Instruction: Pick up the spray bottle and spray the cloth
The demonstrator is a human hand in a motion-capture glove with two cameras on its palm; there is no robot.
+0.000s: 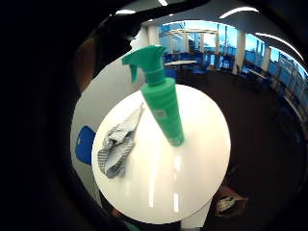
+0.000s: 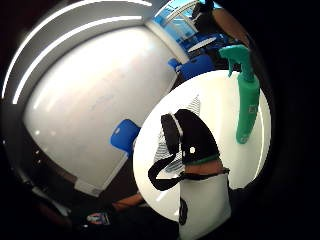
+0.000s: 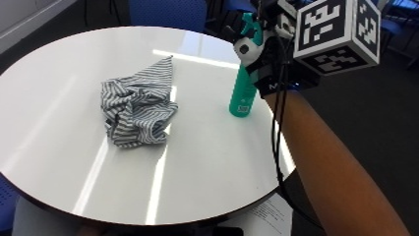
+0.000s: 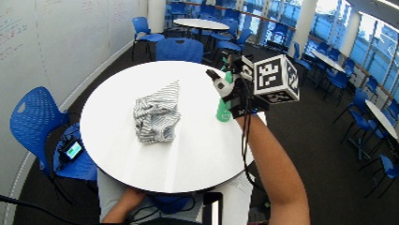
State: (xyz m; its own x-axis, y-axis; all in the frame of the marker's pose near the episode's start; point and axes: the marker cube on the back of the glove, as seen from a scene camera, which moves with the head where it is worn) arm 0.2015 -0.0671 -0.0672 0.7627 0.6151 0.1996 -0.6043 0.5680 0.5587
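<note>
Outside view: hand (image 3: 262, 49) beside upright spray bottle (image 3: 242, 93), cloth (image 3: 137, 110) apart.

Bare table (image 3: 196, 162) fills the lower frame; crumpled cloth (image 3: 137, 110) blocks centre-left, upright spray bottle (image 3: 243, 86) stands upper right.

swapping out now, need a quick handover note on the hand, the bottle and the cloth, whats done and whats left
Right hand: reaching at the bottle's upper part; whether its fingers have closed cannot be seen.
Bottle: green, upright on the round white table, near its edge by the arm.
Cloth: striped, crumpled on the table, apart from the bottle.
Done: hand brought to the bottle.
Left: grip it, lift it, aim the nozzle at the cloth, spray.
</note>
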